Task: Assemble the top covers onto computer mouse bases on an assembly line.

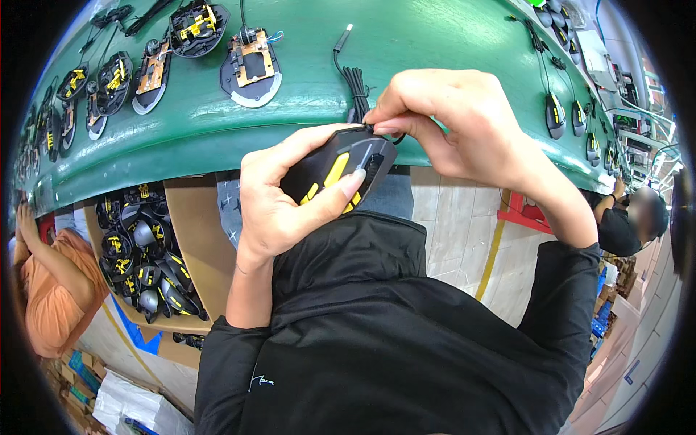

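Observation:
A black computer mouse with yellow side parts (335,171) is held over the near edge of the green bench. My left hand (279,192) wraps round its body, the thumb lying along the yellow-trimmed side. At the mouse's front end, the thumb and index finger of my right hand (449,119) pinch the black cable close to where it meets the shell. Just beyond, the bundled cable (357,90) lies on the bench surface, its plug end (346,35) pointing away from me. The pinching fingertips partly hide the cable's entry point.
Opened mouse halves with circuit boards (250,67) line the green bench (304,80) to the left. Finished-looking mice (555,116) lie at the right. A cardboard box (192,239) of black-and-yellow mouse shells (148,254) stands below left. People sit on both sides; a red stool (525,214) is at right.

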